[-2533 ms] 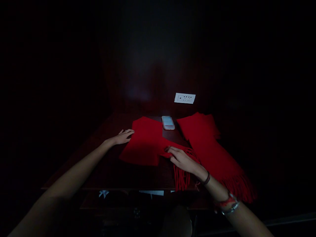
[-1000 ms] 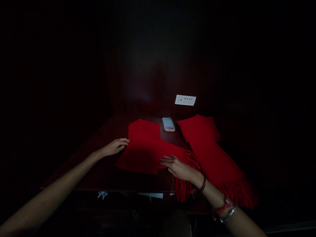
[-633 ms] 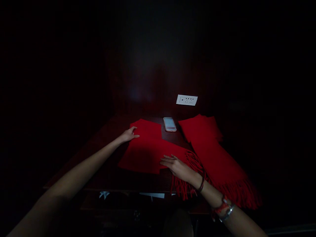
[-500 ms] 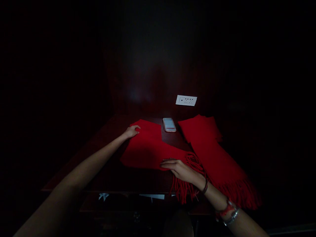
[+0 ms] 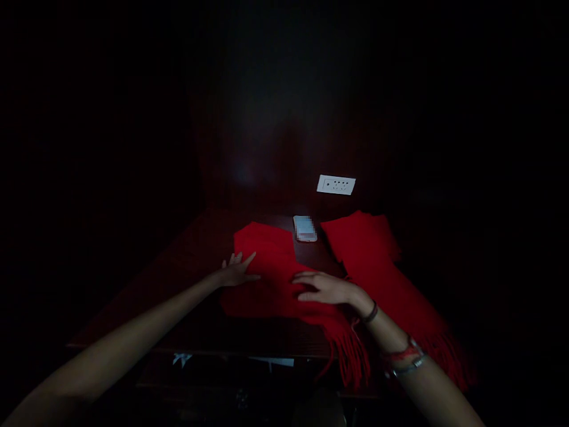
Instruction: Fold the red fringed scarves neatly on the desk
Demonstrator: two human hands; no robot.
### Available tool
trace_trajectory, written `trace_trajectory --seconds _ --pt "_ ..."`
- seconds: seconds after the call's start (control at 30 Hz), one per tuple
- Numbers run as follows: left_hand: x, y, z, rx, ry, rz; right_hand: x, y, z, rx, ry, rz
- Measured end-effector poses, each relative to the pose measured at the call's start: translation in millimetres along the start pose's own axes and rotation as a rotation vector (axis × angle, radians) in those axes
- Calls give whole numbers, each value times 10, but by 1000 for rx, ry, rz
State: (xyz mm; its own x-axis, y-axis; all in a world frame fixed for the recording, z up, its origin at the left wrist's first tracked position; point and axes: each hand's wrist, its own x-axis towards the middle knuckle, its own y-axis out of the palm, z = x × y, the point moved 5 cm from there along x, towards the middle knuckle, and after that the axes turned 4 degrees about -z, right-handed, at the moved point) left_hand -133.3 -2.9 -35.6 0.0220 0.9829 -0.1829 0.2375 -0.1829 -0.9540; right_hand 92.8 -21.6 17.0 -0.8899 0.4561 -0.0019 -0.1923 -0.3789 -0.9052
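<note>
A red fringed scarf [image 5: 271, 296] lies folded over itself on the dark table, its tassels hanging past the front edge. My left hand [image 5: 237, 271] is at the scarf's left side, thumb and fingers spread, gripping nothing. Over the right part of the same scarf, my right hand [image 5: 324, 287] is held with its fingers stretched out to the left; whether it touches the cloth I cannot tell. To the right lies a second red scarf [image 5: 382, 279], also folded, its fringe toward the front.
A phone [image 5: 304, 228] with a lit screen lies between the scarves near the back. Behind it a white socket panel [image 5: 336, 184] is fixed to the dark wall. Pale items, hard to make out, show on a shelf below the tabletop [image 5: 178, 320].
My left hand has come nearer along the scarf's left side and its fingers have spread. My right hand has shifted slightly away from me, and the scarf's fringe now hangs straighter.
</note>
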Motion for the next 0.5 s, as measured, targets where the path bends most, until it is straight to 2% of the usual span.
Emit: trace_trajectory --seconds 0.1,0.17,0.2,0.23,0.27,0.33,0.37,0.4,0.47,0.5 --pt "195 -118 77 35 135 107 314 -78 -373 -143 263 -221" --pt "363 -274 75 79 282 189 436 22 -495 -168 383 -242" --pt "439 -364 70 111 314 176 464 111 -497 -172 416 -211" --pt "501 -449 64 143 310 121 470 211 -463 -178 435 -164" --pt "542 -529 65 170 261 16 456 309 -402 -191 443 -108" --pt "521 -619 83 183 90 -249 382 394 -260 -265 498 -104" --pt "465 -595 106 159 -1 -337 346 399 -192 -297 519 -96" --pt "396 -518 132 121 -71 -367 322 374 -134 -319 526 -88" --pt "264 -258 176 43 -106 -261 320 229 -79 -337 516 -113" --pt "202 -134 185 24 -64 -196 337 119 -92 -340 514 -161"
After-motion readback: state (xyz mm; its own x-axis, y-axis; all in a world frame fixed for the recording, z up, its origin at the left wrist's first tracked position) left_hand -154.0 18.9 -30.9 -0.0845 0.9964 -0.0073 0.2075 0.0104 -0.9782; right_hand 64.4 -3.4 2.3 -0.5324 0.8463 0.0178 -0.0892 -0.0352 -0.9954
